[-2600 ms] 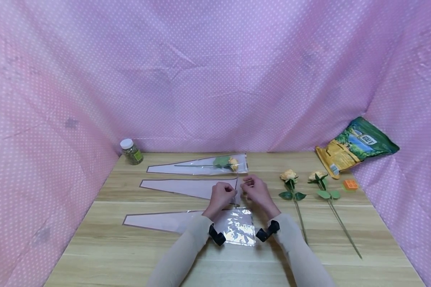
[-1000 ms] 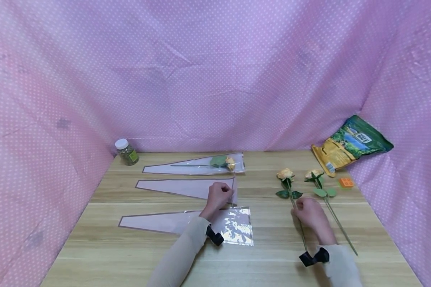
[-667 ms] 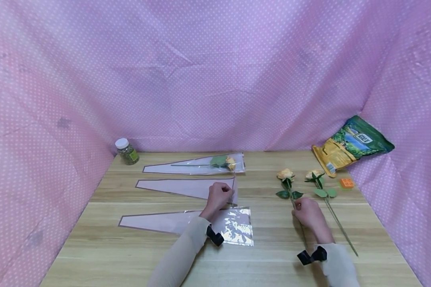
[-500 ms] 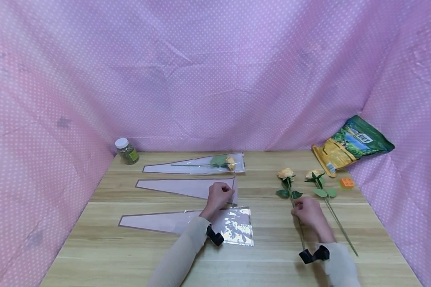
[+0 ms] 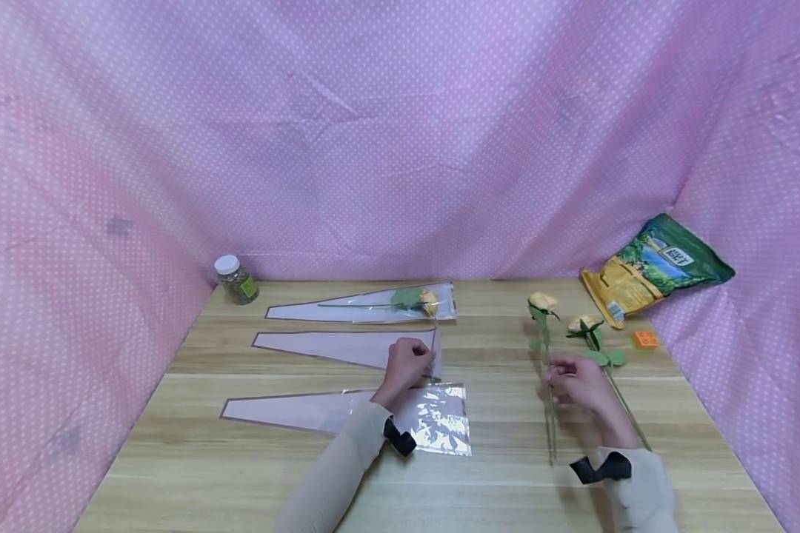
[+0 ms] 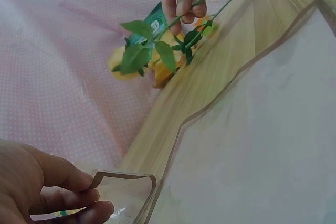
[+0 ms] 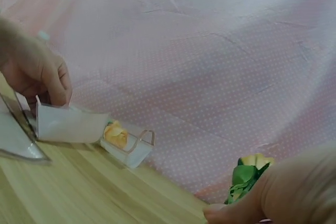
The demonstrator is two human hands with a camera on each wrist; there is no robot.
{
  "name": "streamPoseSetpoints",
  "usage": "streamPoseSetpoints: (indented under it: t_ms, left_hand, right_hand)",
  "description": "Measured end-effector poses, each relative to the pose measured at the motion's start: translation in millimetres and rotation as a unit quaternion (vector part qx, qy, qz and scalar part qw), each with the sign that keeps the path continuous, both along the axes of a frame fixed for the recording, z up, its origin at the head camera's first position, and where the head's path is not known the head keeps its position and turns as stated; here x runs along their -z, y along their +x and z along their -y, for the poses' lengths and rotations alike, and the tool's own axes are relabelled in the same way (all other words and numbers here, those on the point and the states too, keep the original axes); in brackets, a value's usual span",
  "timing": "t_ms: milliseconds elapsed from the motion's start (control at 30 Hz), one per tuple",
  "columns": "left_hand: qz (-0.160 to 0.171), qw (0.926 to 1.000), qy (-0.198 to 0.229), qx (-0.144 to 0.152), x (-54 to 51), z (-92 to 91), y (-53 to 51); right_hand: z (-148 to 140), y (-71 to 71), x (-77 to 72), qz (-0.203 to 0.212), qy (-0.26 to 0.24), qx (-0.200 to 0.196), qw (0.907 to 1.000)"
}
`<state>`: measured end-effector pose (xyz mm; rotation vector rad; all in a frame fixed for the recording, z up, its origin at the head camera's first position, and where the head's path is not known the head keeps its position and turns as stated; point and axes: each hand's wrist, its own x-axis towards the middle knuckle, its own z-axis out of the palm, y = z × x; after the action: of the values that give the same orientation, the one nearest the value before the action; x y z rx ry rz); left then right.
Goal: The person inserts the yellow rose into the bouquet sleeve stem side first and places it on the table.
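Note:
My left hand (image 5: 408,364) pinches the rim of the middle flower sleeve (image 5: 327,346), a tapered clear bag with a dark border. In the left wrist view the pinched edge stands lifted and the mouth gapes. My right hand (image 5: 578,381) grips the stem of a yellow artificial rose (image 5: 542,301), raised off the table with its bloom pointing away from me. The right wrist view shows only its petals and leaves (image 7: 244,176) past the thumb. A second yellow rose (image 5: 584,326) lies just right of that hand, its stem partly behind the wrist.
A far sleeve (image 5: 353,313) has a yellow rose inside; a near sleeve (image 5: 280,411) lies flat and shiny. A lidded jar (image 5: 238,281) stands at the back left. At the back right are a green and yellow packet (image 5: 660,265) and an orange block (image 5: 645,340).
My right hand left the middle sleeve, went right and took hold of the nearer rose's stem. The rose has now lifted and turned slightly. My left hand keeps its pinch in place.

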<state>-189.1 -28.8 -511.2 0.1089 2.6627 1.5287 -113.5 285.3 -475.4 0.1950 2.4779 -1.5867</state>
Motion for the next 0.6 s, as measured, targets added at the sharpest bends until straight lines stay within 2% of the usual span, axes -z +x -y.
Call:
streamPoseSetpoints:
  t_ms: [267, 367, 500, 600]
  left_hand:
    - [-0.003, 1.0, 0.007, 0.004, 2.0, 0.8, -0.6]
    - [-0.006, 1.0, 0.006, 0.004, 1.5, 0.5, -0.6]
    - [0.001, 1.0, 0.004, 0.002, 0.1, 0.0, -0.1]
    - [0.008, 1.0, 0.004, 0.002, -1.3, -0.5, 0.6]
  right_hand:
    - [-1.0, -3.1, -8.3, -0.002, -0.092, 0.034, 0.9951]
    - [-0.9, -4.2, -11.9, -0.011, -0.154, 0.053, 0.9865]
    - [1.8, -6.5, -16.7, -0.039, -0.229, 0.066, 0.9704]
    - [6.8, -10.1, -20.5, -0.061, -0.263, 0.075, 0.96]
